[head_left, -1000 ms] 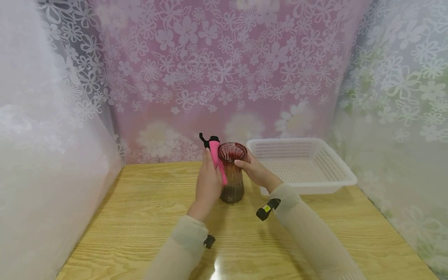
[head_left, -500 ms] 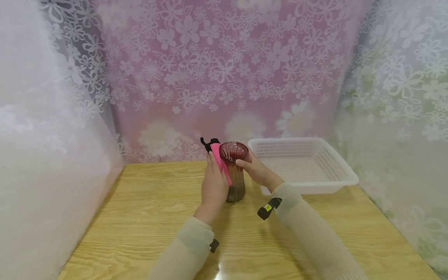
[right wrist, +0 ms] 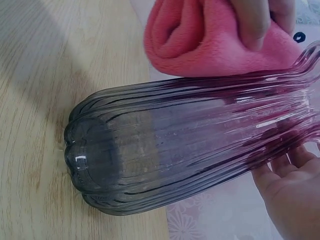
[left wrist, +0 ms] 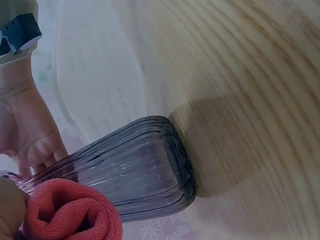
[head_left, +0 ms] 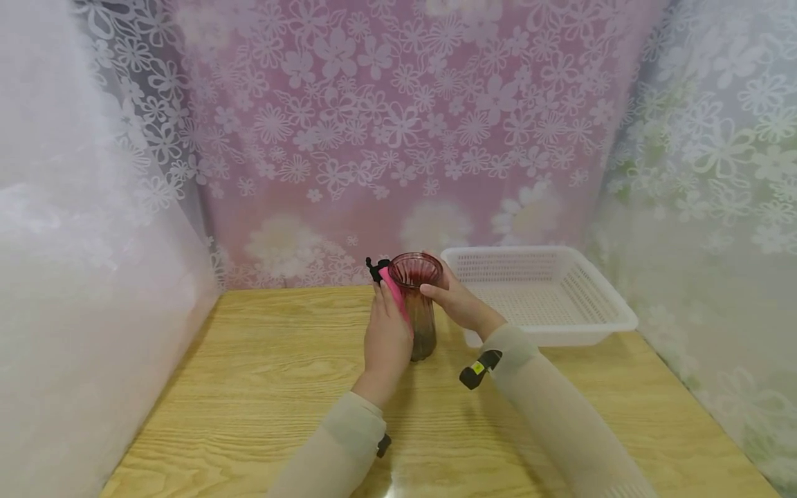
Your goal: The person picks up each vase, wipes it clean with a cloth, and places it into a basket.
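Your left hand [head_left: 387, 337] grips the rolled pink cloth [head_left: 395, 299] and presses it against the left side of the ribbed glass vase [head_left: 420, 304]. Since a second ago the cloth has slid lower down that wall, so the wiping stroke appears to be under way. Your right hand [head_left: 457, 301] clasps the vase near its rim, steadying it upright on the wooden table [head_left: 261, 373], just beside the white basket [head_left: 548, 294].

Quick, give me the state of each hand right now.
Left hand: grips a rolled pink cloth, pressing it against the ribbed glass vase.
Right hand: holds the vase near its rim.
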Action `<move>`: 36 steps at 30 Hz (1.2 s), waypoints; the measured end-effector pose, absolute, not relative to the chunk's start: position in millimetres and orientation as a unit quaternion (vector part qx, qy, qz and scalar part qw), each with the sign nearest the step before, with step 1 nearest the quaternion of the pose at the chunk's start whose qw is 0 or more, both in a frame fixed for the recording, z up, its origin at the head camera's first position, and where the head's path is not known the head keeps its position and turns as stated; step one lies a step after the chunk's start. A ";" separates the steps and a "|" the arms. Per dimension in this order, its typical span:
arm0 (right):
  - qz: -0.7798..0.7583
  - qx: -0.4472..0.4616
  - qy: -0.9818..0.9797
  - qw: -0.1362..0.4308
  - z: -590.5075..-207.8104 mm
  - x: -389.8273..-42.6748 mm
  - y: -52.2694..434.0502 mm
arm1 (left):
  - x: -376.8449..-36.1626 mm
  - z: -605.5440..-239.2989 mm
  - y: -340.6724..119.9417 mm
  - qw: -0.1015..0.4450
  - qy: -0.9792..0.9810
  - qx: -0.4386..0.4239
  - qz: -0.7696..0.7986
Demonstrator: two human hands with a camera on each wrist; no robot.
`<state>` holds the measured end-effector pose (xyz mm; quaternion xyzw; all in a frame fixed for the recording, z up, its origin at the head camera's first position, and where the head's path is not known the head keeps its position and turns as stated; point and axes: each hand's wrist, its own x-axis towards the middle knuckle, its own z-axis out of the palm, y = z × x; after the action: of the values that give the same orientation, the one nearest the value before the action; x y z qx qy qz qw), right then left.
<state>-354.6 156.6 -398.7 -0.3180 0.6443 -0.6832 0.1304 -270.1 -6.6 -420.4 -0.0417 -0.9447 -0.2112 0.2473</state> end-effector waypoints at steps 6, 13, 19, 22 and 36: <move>-0.684 -0.318 0.644 0.127 -400.5 -354.5 157.9 | -269.0 -424.5 -7.2 0.226 -0.953 -0.044 -0.199; -0.686 -0.315 0.643 0.130 -403.2 -353.9 158.1 | -267.6 -435.3 -10.1 0.219 -0.955 -0.042 -0.194; -0.689 -0.307 0.643 0.132 -403.1 -354.5 156.5 | -267.5 -442.5 -14.6 0.192 -0.960 -0.033 -0.201; -0.689 -0.308 0.643 0.129 -402.2 -355.0 154.5 | -268.9 -446.8 -17.0 0.175 -0.961 -0.025 -0.214; -0.683 -0.312 0.648 0.129 -400.9 -359.0 157.0 | -271.9 -452.6 -23.2 0.101 -0.969 -0.018 -0.225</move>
<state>-359.0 157.0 -400.9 -0.3117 0.6480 -0.6829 0.1285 -271.9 -23.2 -452.6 -0.0182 -0.9689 -0.2251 0.1013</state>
